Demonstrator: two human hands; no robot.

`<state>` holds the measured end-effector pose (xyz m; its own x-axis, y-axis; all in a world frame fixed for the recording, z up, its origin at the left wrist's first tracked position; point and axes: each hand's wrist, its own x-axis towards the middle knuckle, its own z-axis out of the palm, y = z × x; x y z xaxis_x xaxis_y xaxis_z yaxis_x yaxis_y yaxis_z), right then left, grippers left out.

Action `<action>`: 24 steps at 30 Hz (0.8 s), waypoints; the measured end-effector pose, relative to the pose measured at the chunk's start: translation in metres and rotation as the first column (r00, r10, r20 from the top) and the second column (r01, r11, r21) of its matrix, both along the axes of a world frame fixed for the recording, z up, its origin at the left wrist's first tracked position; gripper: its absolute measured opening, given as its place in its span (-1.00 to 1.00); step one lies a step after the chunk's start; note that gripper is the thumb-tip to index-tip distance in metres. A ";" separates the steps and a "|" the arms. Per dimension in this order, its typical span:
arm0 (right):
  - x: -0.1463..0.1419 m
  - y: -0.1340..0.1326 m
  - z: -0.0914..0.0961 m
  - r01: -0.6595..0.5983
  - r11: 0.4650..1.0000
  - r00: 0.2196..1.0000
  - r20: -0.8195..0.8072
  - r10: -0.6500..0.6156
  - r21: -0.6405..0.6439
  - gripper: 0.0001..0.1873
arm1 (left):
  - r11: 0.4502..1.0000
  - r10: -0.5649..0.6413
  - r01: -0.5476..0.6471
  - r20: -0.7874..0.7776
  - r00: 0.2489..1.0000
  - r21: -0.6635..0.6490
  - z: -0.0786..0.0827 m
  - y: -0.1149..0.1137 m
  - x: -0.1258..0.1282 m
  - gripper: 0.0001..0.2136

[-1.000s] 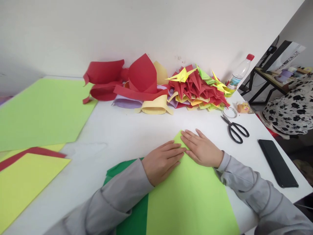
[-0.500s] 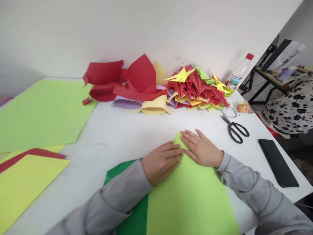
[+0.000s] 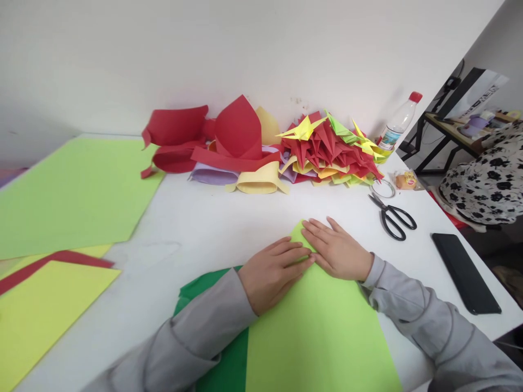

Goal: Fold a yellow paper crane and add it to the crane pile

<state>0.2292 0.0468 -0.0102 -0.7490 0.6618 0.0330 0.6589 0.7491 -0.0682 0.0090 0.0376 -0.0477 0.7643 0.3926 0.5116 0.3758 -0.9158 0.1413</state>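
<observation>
A light green sheet of paper [image 3: 322, 337] lies before me, its far end narrowing to a point under my hands. My left hand [image 3: 273, 275] rests on it from the left, fingers stretched out and nearly together. My right hand [image 3: 337, 247] lies flat on the paper's right edge near the point, fingers extended and thumb apart. The fingertips of both hands meet by the middle of the sheet. Beneath my left forearm, partly hidden, is dark green material [image 3: 223, 359] with a rumpled far edge.
Scissors [image 3: 392, 216], a tape roll [image 3: 383, 188] and a black phone [image 3: 466, 272] lie to the right. Along the wall are red paper shapes [image 3: 239, 128], folded paper stars [image 3: 327, 141] and a bottle [image 3: 398, 122]. Large green [image 3: 81, 196] and yellow sheets [image 3: 57, 310] cover the left. Someone's patterned clothing [image 3: 486, 179] shows at right.
My left hand has slid slightly to the right along the paper, its fingers now touching the right hand. My right hand stays in place. The view has shifted a little.
</observation>
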 end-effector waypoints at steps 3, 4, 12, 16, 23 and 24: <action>0.000 0.000 0.001 0.003 1.000 1.000 -0.006 -0.003 -0.002 -0.46 | 1.000 0.008 -0.008 -0.025 1.000 -0.015 0.004 -0.002 0.000 -0.70; 0.000 0.000 0.001 0.004 1.000 1.000 -0.008 -0.004 -0.002 -0.47 | 1.000 0.013 -0.014 -0.036 0.999 -0.025 0.005 -0.002 0.000 -0.70; 0.000 0.000 0.002 0.012 1.000 1.000 -0.006 -0.012 -0.008 -0.46 | 0.998 0.016 -0.019 -0.058 0.998 -0.054 0.007 -0.004 -0.001 -0.69; -0.002 -0.001 0.004 0.026 0.999 1.000 0.000 -0.026 -0.020 -0.46 | 0.998 0.013 -0.016 -0.055 0.998 -0.058 0.007 -0.004 -0.001 -0.68; -0.003 0.000 0.007 0.039 0.999 0.999 -0.007 -0.040 -0.037 -0.46 | 0.998 0.012 -0.015 -0.058 0.998 -0.059 0.010 -0.005 0.000 -0.69; -0.004 -0.001 0.007 0.040 0.999 0.999 -0.008 -0.041 -0.036 -0.46 | 0.998 0.016 -0.019 -0.059 0.998 -0.056 0.011 -0.006 0.001 -0.69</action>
